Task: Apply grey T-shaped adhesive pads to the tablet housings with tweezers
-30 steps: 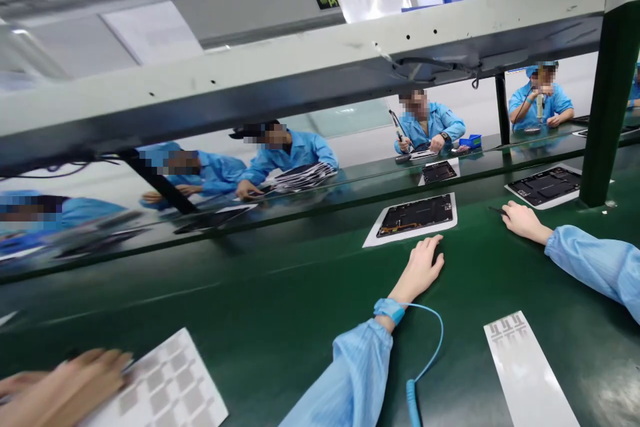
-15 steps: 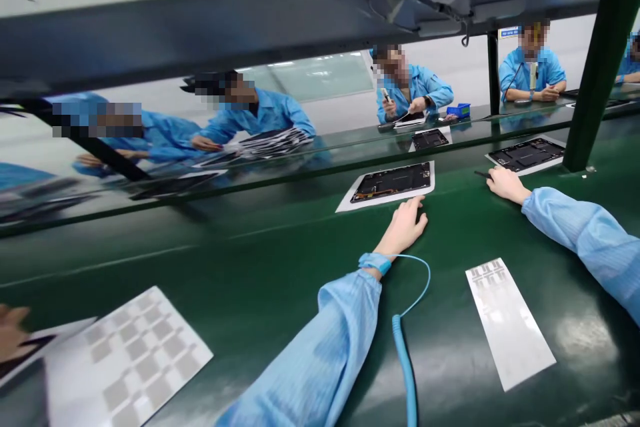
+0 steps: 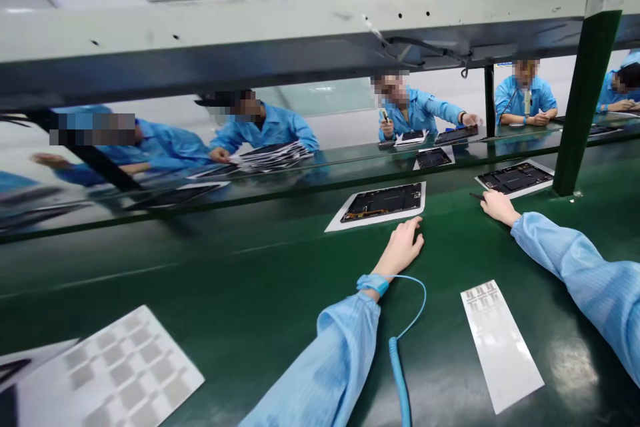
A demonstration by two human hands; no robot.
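My left hand (image 3: 403, 247) rests palm down on the green conveyor belt (image 3: 250, 280), fingers loosely stretched toward an opened tablet on a white sheet (image 3: 380, 203), just short of its near edge. A blue strap with a coiled cord (image 3: 397, 360) circles that wrist. My right hand (image 3: 495, 205) lies on the belt to the right, fingers curled on a thin dark tool (image 3: 476, 196), close to a second opened tablet (image 3: 515, 178). A narrow white sticker strip (image 3: 500, 343) lies between my arms.
A white sheet of grey square pads (image 3: 110, 373) lies at the lower left. A green post (image 3: 580, 100) stands at the right. A grey metal beam (image 3: 300, 33) runs overhead. Across the far belt, several people in blue coats work on tablets.
The view tilted up and down; my hands stayed nearly where they were. The other person's hand at the lower left has gone from view.
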